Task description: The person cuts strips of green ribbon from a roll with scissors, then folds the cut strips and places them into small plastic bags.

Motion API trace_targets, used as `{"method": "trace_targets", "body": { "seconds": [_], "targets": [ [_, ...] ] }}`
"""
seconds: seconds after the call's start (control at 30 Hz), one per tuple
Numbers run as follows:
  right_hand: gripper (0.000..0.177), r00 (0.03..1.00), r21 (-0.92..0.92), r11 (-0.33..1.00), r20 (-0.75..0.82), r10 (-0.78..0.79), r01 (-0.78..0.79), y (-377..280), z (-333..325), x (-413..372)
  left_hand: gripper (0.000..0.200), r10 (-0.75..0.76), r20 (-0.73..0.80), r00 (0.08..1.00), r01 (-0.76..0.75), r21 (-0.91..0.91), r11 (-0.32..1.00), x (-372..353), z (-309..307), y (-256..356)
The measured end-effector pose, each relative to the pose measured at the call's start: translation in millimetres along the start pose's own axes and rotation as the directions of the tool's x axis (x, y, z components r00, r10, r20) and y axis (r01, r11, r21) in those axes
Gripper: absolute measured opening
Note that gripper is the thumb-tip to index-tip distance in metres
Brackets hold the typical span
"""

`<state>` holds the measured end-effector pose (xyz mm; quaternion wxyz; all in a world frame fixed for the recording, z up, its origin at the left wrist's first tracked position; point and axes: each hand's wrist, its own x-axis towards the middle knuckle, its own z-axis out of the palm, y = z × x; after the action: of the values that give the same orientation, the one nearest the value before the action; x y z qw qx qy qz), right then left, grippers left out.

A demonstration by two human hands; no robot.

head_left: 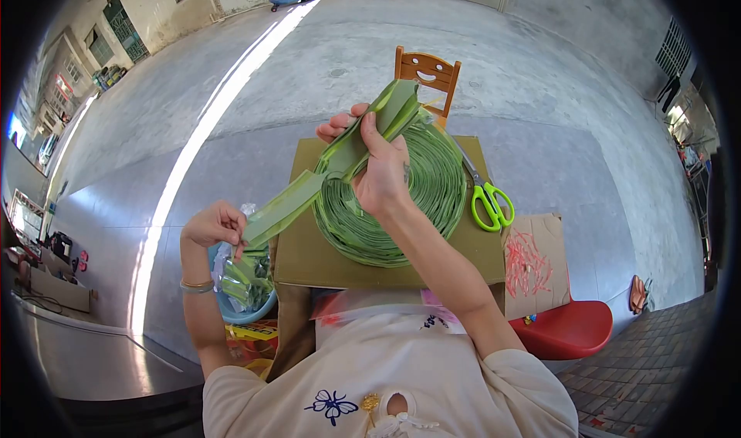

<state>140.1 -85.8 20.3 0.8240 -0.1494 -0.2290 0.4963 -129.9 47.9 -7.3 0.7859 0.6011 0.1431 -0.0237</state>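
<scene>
My right hand (pixel 380 168) is closed around a folded bundle of green ribbon (pixel 394 106), held up over the table. From that bundle a flat length of ribbon runs down to the left, where my left hand (pixel 218 225) pinches its end between thumb and fingers. Beneath my right hand a large coil of green ribbon (pixel 432 199) lies on the table; my hand and forearm hide part of it. Scissors with bright green handles (pixel 492 205) rest at the coil's right side, blades pointing away from me.
The coil sits on a brown box-like table (pixel 297 264). A blue basin (pixel 266 308) with plastic-wrapped green pieces stands at left. Cardboard with pink strands (pixel 529 267) and a red stool (pixel 571 331) are at right. A small wooden chair (pixel 430 69) stands beyond the table.
</scene>
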Motion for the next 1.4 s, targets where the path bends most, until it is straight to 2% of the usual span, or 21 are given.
{"method": "trace_targets", "body": {
  "seconds": [0.17, 0.3, 0.33, 0.43, 0.5, 0.57, 0.6, 0.7, 0.73, 0.83, 0.87, 0.9, 0.97, 1.07, 1.1, 1.17, 1.23, 1.27, 1.3, 1.33, 1.4],
  "targets": [
    [0.021, 0.998, 0.095, 0.994, -0.01, -0.056, 0.057, -9.5, 16.0, 3.6, 0.016, 0.184, -0.064, 0.981, -0.159, 0.286, 0.945, -30.6, 20.2, 61.2],
    [0.023, 0.993, 0.129, 0.985, -0.027, -0.112, 0.115, -30.6, 11.5, 8.1, 0.013, 0.176, -0.008, 0.984, -0.146, 0.53, 0.835, -27.5, 56.7, 109.0],
    [0.024, 0.991, 0.141, 0.983, -0.082, -0.11, 0.121, -37.0, 11.5, 8.2, 0.012, 0.225, -0.052, 0.973, -0.16, 0.55, 0.82, -21.8, 73.9, 117.9],
    [0.024, 0.983, 0.128, 0.975, -0.058, -0.177, 0.183, -53.2, 3.7, 11.1, 0.013, 0.487, -0.027, 0.873, -0.365, 0.625, 0.69, -6.0, 101.5, 139.1],
    [0.026, 0.991, -0.014, 0.991, -0.006, -0.133, 0.133, -58.8, 0.2, 11.9, 0.014, 0.61, 0.042, 0.791, -0.534, 0.534, 0.655, 13.7, 118.0, 153.2],
    [0.027, 0.994, -0.104, 0.993, 0.097, -0.052, 0.062, -55.8, -7.7, 16.3, 0.017, 0.697, 0.056, 0.715, -0.543, 0.672, 0.504, 42.6, 136.4, 163.4],
    [0.04, 0.991, -0.132, 0.991, 0.132, -0.001, 0.019, -50.0, -6.8, 16.7, 0.02, 0.734, 0.021, 0.679, -0.528, 0.708, 0.468, 62.7, 151.3, 164.7],
    [0.058, 0.982, -0.045, 0.982, 0.043, 0.186, -0.184, -50.0, 27.7, -3.9, 0.025, 0.802, 0.017, 0.597, -0.47, 0.818, 0.332, 115.6, 158.5, 162.7],
    [0.077, 0.986, -0.099, 0.983, 0.049, 0.16, -0.154, -41.5, 25.9, -2.3, 0.025, 0.799, -0.024, 0.601, -0.428, 0.835, 0.347, 127.9, 154.7, 161.0],
    [0.086, 0.895, -0.059, 0.984, 0.407, 0.18, -0.17, -28.6, 18.0, 4.3, 0.026, 0.77, -0.159, 0.618, -0.336, 0.832, 0.442, 147.3, 141.4, 156.3],
    [0.096, 0.908, -0.024, 0.979, 0.369, 0.196, -0.202, -27.7, 19.8, 0.4, 0.026, 0.748, -0.21, 0.63, -0.33, 0.799, 0.502, 148.8, 137.2, 155.4],
    [0.087, 0.898, -0.016, 0.974, 0.383, 0.216, -0.228, -25.5, 18.2, -1.2, 0.027, 0.722, -0.259, 0.642, -0.323, 0.762, 0.561, 149.6, 133.5, 154.6],
    [0.069, 0.875, -0.001, 0.96, 0.411, 0.257, -0.281, -21.2, 13.8, -3.6, 0.028, 0.712, -0.303, 0.634, -0.289, 0.76, 0.582, 148.9, 127.5, 153.5],
    [0.042, 0.902, -0.299, 0.929, 0.302, 0.309, -0.218, -20.3, 24.4, -11.3, 0.032, 0.743, -0.259, 0.617, -0.279, 0.811, 0.514, 148.9, 112.4, 146.8],
    [0.034, 0.895, -0.232, 0.94, 0.313, 0.317, -0.251, -17.9, 23.0, -9.9, 0.035, 0.759, -0.226, 0.61, -0.281, 0.834, 0.474, 147.1, 108.1, 144.0],
    [0.018, 0.882, -0.098, 0.945, 0.34, 0.327, -0.313, -17.3, 17.8, -2.9, 0.053, 0.591, -0.372, 0.715, -0.338, 0.556, 0.759, 135.3, 110.7, 134.2],
    [0.013, 0.932, -0.021, 0.974, 0.285, 0.224, -0.228, -31.0, 20.5, -0.1, 0.067, 0.405, -0.316, 0.858, -0.342, 0.237, 0.909, 124.7, 107.9, 111.4],
    [0.014, 0.955, 0.036, 0.984, 0.248, 0.161, -0.175, -36.2, 17.3, 5.2, 0.072, 0.324, -0.202, 0.924, -0.312, 0.091, 0.946, 120.5, 97.9, 91.3],
    [0.015, 0.973, 0.092, 0.989, 0.208, 0.096, -0.118, -41.7, 13.7, 10.6, 0.066, 0.154, -0.03, 0.988, -0.145, 0.203, 0.968, 112.1, 91.2, 80.4],
    [0.015, 0.981, 0.112, 0.991, 0.189, 0.045, -0.067, -47.5, 9.2, 15.4, 0.06, -0.05, 0.118, 0.992, 0.007, 0.339, 0.941, 102.1, 83.7, 70.5],
    [0.014, 0.989, 0.151, 0.989, 0.148, -0.019, -0.003, -56.0, -2.2, 23.2, 0.049, -0.127, 0.266, 0.956, 0.027, 0.351, 0.936, 82.7, 64.7, 46.4]
  ]
}}
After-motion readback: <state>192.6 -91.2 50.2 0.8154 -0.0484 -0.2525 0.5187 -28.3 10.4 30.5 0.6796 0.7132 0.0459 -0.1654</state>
